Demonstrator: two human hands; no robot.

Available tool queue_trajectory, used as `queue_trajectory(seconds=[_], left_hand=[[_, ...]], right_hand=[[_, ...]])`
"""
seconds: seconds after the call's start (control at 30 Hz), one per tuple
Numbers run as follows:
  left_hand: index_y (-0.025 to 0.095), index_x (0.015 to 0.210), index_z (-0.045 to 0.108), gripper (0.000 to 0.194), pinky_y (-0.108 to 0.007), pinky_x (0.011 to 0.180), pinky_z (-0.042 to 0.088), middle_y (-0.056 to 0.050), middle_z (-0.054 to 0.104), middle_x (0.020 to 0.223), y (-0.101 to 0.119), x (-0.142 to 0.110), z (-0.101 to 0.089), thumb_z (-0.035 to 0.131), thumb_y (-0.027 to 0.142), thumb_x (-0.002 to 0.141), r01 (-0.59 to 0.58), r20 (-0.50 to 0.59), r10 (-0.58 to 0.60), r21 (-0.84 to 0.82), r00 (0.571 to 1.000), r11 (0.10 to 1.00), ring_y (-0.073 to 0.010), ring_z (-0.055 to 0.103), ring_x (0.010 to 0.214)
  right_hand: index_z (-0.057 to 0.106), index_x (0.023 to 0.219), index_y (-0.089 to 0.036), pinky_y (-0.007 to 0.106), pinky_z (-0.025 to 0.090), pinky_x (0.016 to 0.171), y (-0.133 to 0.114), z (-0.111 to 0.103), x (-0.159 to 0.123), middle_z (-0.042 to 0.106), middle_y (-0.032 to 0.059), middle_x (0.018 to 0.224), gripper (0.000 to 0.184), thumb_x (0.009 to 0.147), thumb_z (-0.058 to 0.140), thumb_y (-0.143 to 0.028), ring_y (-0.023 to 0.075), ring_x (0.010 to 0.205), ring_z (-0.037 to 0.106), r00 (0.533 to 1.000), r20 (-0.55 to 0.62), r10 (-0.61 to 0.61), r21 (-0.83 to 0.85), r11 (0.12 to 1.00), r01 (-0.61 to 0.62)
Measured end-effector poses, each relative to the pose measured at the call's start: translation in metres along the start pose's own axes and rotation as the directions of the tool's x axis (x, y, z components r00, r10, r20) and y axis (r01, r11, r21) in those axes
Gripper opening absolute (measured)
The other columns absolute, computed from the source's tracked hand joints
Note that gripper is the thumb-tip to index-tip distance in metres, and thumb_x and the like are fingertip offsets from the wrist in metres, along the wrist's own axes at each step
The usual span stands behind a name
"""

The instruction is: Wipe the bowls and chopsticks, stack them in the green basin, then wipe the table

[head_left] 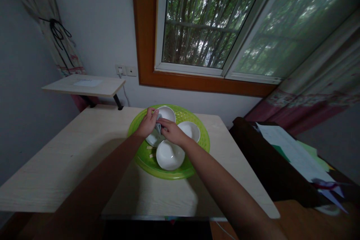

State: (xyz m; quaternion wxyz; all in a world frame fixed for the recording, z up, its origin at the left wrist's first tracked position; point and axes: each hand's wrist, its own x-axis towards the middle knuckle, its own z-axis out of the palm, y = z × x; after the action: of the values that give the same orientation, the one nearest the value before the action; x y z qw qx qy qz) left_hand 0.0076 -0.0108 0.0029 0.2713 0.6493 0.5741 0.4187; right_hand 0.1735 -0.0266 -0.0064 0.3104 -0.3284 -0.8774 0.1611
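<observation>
A round green plastic basket [203,135] sits on the desk with several white bowls in it. My left hand [147,123] is over its left side, fingers curled around a small grey-blue cloth [158,128]. From the right, my right hand [171,131] pinches the same cloth. Beneath my hands lies a white bowl [152,139], partly covered by them. Behind them is another bowl [168,113], and the front bowl [170,155] stands nearest me. A further bowl [191,131] is to the right. Pale wooden sticks [152,155] show beside the front bowl, mostly hidden.
The light wooden desk [92,165] carries a small raised shelf [84,84] with a paper on it at the back left. A dark brown piece of furniture [247,146] on the right holds papers [292,153] and scissors [324,184]. Behind the desk are a wall and window.
</observation>
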Motion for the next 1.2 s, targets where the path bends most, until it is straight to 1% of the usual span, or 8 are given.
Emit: queue_trajectory(seconds=[0.1, 0.27, 0.43, 0.6, 0.73, 0.93, 1.03, 1.2], left_hand=[[0.022, 0.116, 0.053, 0.036, -0.037, 0.1, 0.048, -0.01, 0.07, 0.114, -0.001, 0.0, 0.001, 0.034, 0.051, 0.104, -0.014, 0.011, 0.014, -0.024, 1.0, 1.0, -0.0234, 0.066, 0.109], [0.022, 0.115, 0.054, 0.037, -0.036, 0.098, 0.049, -0.01, 0.07, 0.113, -0.003, 0.002, 0.003, 0.034, 0.052, 0.104, -0.02, 0.013, 0.021, -0.059, 1.0, 0.998, -0.0231, 0.067, 0.106], [0.022, 0.119, 0.053, 0.04, -0.035, 0.086, 0.05, -0.01, 0.07, 0.105, -0.003, 0.003, 0.002, 0.034, 0.053, 0.103, 0.005, -0.018, -0.006, -0.049, 1.0, 0.999, -0.0238, 0.068, 0.095], [0.023, 0.119, 0.053, 0.04, -0.036, 0.088, 0.049, -0.01, 0.071, 0.106, -0.002, 0.004, 0.0, 0.035, 0.055, 0.102, 0.04, -0.068, -0.04, -0.013, 0.997, 0.999, -0.025, 0.068, 0.099], [0.022, 0.119, 0.053, 0.04, -0.037, 0.09, 0.049, -0.012, 0.071, 0.109, -0.003, 0.004, -0.002, 0.035, 0.054, 0.103, 0.035, -0.091, -0.035, -0.003, 0.995, 0.999, -0.0263, 0.068, 0.103], [0.022, 0.118, 0.054, 0.038, -0.039, 0.092, 0.049, -0.012, 0.07, 0.108, -0.003, 0.004, -0.002, 0.035, 0.052, 0.103, 0.041, -0.073, -0.042, -0.023, 0.996, 0.999, -0.0273, 0.068, 0.104], [0.024, 0.116, 0.053, 0.035, -0.037, 0.093, 0.05, -0.009, 0.07, 0.109, -0.003, 0.004, -0.002, 0.035, 0.051, 0.103, 0.026, -0.055, -0.028, -0.023, 0.998, 0.999, -0.0245, 0.068, 0.103], [0.024, 0.109, 0.053, 0.032, -0.034, 0.095, 0.05, -0.007, 0.071, 0.104, -0.004, 0.004, -0.001, 0.036, 0.05, 0.103, 0.012, -0.021, -0.014, -0.076, 1.0, 0.997, -0.0207, 0.067, 0.1]], right_hand=[[0.054, 0.145, -0.015, 0.046, 0.039, 0.118, 0.0, 0.002, 0.0, 0.053, 0.016, 0.151, 0.064, 0.082, 0.048, -0.007, 0.0256, 0.141, 0.048, 0.999, -0.047, -0.009, -0.022, 1.0, 0.008], [0.045, 0.152, -0.009, 0.053, 0.038, 0.118, -0.007, 0.002, -0.001, 0.044, 0.0223, 0.156, 0.06, 0.094, 0.053, -0.02, 0.0327, 0.141, 0.042, 0.988, -0.097, 0.116, -0.315, 0.938, -0.141], [0.056, 0.143, -0.009, 0.052, 0.041, 0.11, -0.022, -0.005, -0.002, 0.053, 0.0215, 0.148, 0.048, 0.101, 0.05, -0.031, 0.0351, 0.13, 0.046, 0.968, -0.163, 0.191, -0.54, 0.804, -0.249], [0.074, 0.111, -0.012, 0.047, 0.042, 0.099, -0.028, -0.009, -0.002, 0.072, 0.0185, 0.113, 0.038, 0.105, 0.047, -0.038, 0.0329, 0.115, 0.055, 0.964, -0.127, 0.235, -0.607, 0.75, -0.263], [0.077, 0.098, -0.014, 0.04, 0.042, 0.096, -0.023, -0.009, 0.0, 0.076, 0.014, 0.097, 0.04, 0.106, 0.044, -0.035, 0.0258, 0.1, 0.062, 0.976, -0.02, 0.216, -0.548, 0.814, -0.192], [0.073, 0.095, -0.014, 0.033, 0.046, 0.094, -0.019, -0.014, 0.001, 0.076, 0.0092, 0.095, 0.024, 0.098, 0.049, -0.017, 0.0203, 0.091, 0.064, 0.99, 0.133, 0.038, -0.275, 0.961, -0.001], [0.072, 0.11, -0.015, 0.037, 0.048, 0.099, -0.015, -0.011, 0.0, 0.075, 0.011, 0.112, 0.029, 0.091, 0.05, -0.012, 0.0222, 0.104, 0.065, 0.994, 0.108, -0.006, -0.135, 0.991, 0.021], [0.055, 0.145, -0.017, 0.049, 0.043, 0.114, -0.008, -0.003, -0.004, 0.058, 0.0148, 0.148, 0.063, 0.083, 0.049, -0.009, 0.0259, 0.135, 0.055, 0.998, 0.019, -0.056, -0.048, 0.997, 0.057]])
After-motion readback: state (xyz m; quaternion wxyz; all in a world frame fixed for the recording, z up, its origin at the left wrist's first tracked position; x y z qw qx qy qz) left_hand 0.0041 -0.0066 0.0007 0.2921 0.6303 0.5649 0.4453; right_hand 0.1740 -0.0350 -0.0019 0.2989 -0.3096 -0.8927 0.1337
